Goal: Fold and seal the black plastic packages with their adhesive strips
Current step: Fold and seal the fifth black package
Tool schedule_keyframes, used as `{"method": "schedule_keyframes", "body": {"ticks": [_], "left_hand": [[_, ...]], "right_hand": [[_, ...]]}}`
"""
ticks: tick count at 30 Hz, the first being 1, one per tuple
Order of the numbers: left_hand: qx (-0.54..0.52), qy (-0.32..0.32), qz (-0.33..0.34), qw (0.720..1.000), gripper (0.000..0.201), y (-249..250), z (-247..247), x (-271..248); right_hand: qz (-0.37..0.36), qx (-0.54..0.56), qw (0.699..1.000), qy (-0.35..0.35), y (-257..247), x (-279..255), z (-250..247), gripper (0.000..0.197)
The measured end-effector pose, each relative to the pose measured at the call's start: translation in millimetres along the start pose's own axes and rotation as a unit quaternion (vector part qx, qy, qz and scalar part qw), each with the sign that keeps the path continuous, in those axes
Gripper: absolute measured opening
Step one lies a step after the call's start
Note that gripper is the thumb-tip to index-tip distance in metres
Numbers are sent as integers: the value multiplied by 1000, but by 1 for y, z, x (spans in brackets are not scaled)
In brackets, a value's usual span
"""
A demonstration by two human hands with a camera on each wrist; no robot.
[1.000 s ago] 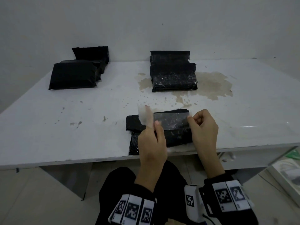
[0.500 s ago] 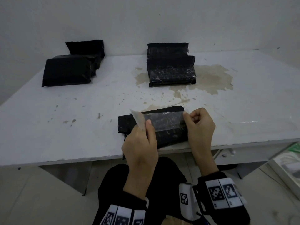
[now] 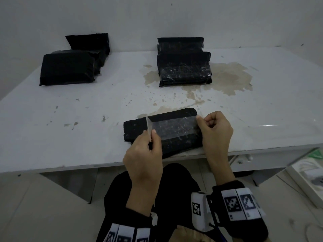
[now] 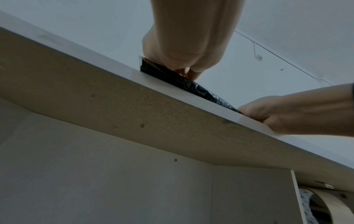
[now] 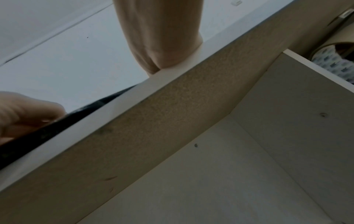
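Observation:
A black plastic package (image 3: 135,130) lies at the table's near edge, partly overhanging it. A clear liner strip (image 3: 174,127) stretches across its top. My left hand (image 3: 151,137) pinches the strip's lifted left end between thumb and forefinger. My right hand (image 3: 199,119) pinches the strip's right end at the package's right side, its other fingers curled. From below, the left wrist view shows the left hand (image 4: 187,72) on the package (image 4: 201,91) and the right hand (image 4: 268,112) at the edge. The right wrist view shows the package (image 5: 57,125) and the left hand (image 5: 28,112); my right fingertips are hidden.
Two piles of black packages sit at the back: one far left (image 3: 68,67), one in the centre (image 3: 183,67) beside a brown stain (image 3: 230,77). The table's front edge (image 3: 70,167) runs just before my knees. A white box (image 3: 307,173) lies on the floor at right.
The strip's lifted left end has dropped lower and turned edge-on as my left hand drew it slightly left. My right hand keeps its pinch at the right end.

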State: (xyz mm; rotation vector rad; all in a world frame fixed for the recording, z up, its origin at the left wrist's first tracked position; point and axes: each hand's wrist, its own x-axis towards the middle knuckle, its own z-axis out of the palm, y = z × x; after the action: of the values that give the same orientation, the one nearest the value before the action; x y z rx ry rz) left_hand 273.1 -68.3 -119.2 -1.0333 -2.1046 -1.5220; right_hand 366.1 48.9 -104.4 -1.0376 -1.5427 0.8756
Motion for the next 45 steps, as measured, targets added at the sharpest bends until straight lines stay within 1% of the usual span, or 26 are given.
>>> {"method": "schedule_keyframes", "body": {"ticks": [3, 5, 7, 9, 13, 21, 24, 26, 28, 31, 33, 36, 37, 39, 40, 42, 45], "left_hand": [[38, 1, 1, 999, 39, 1, -4, 1], [12, -9, -6, 1000, 40, 1, -7, 2], [-22, -32, -26, 999, 48, 2, -9, 2], [-40, -40, -41, 998, 52, 3, -11, 1], [-62, -42, -54, 996, 45, 3, -12, -1], [-58, -37, -52, 996, 46, 2, -12, -1], [-57, -38, -55, 996, 42, 1, -12, -1], [-65, -33, -60, 996, 41, 1, -12, -1], [-74, -30, -67, 995, 41, 1, -12, -2], [-84, -25, -83, 993, 38, 3, -14, -1], [-103, -19, -102, 989, 30, 6, -17, 1], [-148, -11, -169, 974, 30, 6, -23, 8], [-163, -7, -195, 967, 28, 6, -25, 11], [-194, 2, -244, 950, 14, 5, -29, 17], [-206, 3, -264, 942, 11, 5, -30, 19], [-214, 0, -285, 934, 14, 3, -34, 21], [-162, -15, -278, 947, 24, -6, -43, 24]], "right_hand": [[-3, -16, 1000, -6, 1, 0, 0, 19], [-5, -22, 1000, -8, 2, 0, 0, 20], [-5, -23, 1000, -6, 2, 0, -1, 21], [-7, -22, 1000, -5, 1, -1, -1, 21], [-6, -27, 1000, -10, 1, -2, 0, 22], [6, -43, 999, -20, 3, -2, 1, 21], [-36, -92, 995, -7, 4, -1, 2, 25], [-64, -126, 990, 3, 5, -3, 3, 20], [-69, -168, 983, 7, 7, -3, 4, 12], [-57, -197, 979, -10, 10, -2, 5, 23], [-50, -202, 978, -24, 10, -1, 4, 31], [-49, -204, 977, -30, 6, -4, 3, 45], [-53, -212, 975, -31, 4, -5, 3, 47], [-69, -249, 965, -32, 3, -6, 3, 43], [-74, -267, 960, -36, 3, -6, 3, 42], [-75, -281, 956, -40, 5, -5, 4, 42], [-72, -270, 960, -34, 6, -4, 5, 40]]}}
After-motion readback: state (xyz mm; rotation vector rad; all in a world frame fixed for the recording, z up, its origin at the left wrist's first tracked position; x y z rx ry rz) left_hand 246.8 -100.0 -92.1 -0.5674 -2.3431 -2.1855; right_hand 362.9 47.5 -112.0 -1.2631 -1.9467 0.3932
